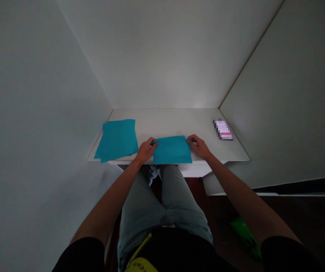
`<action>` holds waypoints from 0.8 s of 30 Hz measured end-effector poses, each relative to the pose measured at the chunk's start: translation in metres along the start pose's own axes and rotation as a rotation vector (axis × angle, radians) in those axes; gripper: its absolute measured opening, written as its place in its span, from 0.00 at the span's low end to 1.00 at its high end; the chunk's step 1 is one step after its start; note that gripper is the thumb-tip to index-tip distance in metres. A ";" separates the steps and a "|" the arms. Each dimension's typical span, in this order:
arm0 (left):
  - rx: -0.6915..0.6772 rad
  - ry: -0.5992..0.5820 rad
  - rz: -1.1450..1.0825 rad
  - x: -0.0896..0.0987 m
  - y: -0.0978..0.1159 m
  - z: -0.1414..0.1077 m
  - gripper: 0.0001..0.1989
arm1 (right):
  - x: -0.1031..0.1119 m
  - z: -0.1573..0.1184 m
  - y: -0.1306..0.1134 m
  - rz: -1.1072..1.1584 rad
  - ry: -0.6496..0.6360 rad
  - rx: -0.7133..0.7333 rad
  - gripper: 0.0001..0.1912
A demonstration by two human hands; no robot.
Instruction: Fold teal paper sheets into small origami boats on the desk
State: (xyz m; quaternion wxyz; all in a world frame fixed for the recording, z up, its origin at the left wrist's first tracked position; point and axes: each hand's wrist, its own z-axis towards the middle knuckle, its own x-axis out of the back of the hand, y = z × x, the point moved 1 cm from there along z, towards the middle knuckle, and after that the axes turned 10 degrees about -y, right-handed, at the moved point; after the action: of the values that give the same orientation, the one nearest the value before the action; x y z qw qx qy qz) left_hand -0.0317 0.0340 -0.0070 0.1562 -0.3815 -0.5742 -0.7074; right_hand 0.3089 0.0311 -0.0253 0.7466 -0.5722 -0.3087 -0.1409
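Observation:
A folded sheet of blue paper [172, 151] lies at the front edge of the white desk, its near side reaching slightly past the edge. My left hand [147, 149] pinches its upper left corner between thumb and fingers. At the upper right corner, my right hand [198, 146] grips the paper the same way. Off to the left, a loose stack of blue paper sheets [118, 139] rests on the desk, its sheets slightly out of line with each other.
A blurred-out phone [224, 130] lies at the right of the white desk [165, 119]. Walls close in the desk at the left, back and right. Below its front edge is a drawer [192, 170]. A green bag-like thing [244, 234] is on the dark floor.

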 end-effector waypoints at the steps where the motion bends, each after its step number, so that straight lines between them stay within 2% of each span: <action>1: 0.003 0.020 -0.030 0.003 0.004 0.004 0.10 | 0.002 0.001 -0.001 0.030 0.034 -0.008 0.22; 6: 0.082 0.180 0.024 0.020 0.027 0.029 0.14 | 0.016 0.022 -0.002 0.120 0.126 -0.023 0.23; 9: 0.048 0.235 0.206 0.011 0.039 0.033 0.21 | 0.019 0.034 -0.001 0.014 0.107 -0.096 0.20; 11: -0.051 0.177 0.336 -0.009 0.044 0.029 0.26 | 0.015 0.037 -0.002 -0.138 0.100 -0.161 0.19; 14: -0.137 -0.020 0.440 -0.044 0.042 0.019 0.30 | 0.000 0.030 -0.008 -0.400 0.144 -0.211 0.23; 15: -0.135 -0.077 0.454 -0.054 0.040 0.016 0.31 | -0.007 0.025 -0.012 -0.470 0.135 -0.190 0.25; 17: -0.120 -0.145 0.472 -0.067 0.033 0.014 0.32 | -0.022 0.016 -0.018 -0.567 0.021 -0.090 0.27; 20: -0.119 -0.160 0.488 -0.071 0.025 0.014 0.34 | -0.038 0.004 -0.020 -0.632 -0.171 0.003 0.28; 24: -0.120 -0.152 0.484 -0.065 0.020 0.016 0.35 | -0.035 -0.006 -0.008 -0.626 -0.167 -0.067 0.35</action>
State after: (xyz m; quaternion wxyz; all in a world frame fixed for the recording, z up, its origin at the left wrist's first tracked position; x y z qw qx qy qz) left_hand 0.0301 0.0286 -0.0388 0.2542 -0.5685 -0.4336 -0.6514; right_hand 0.2791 0.0185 -0.0419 0.6198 -0.4832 -0.5253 -0.3262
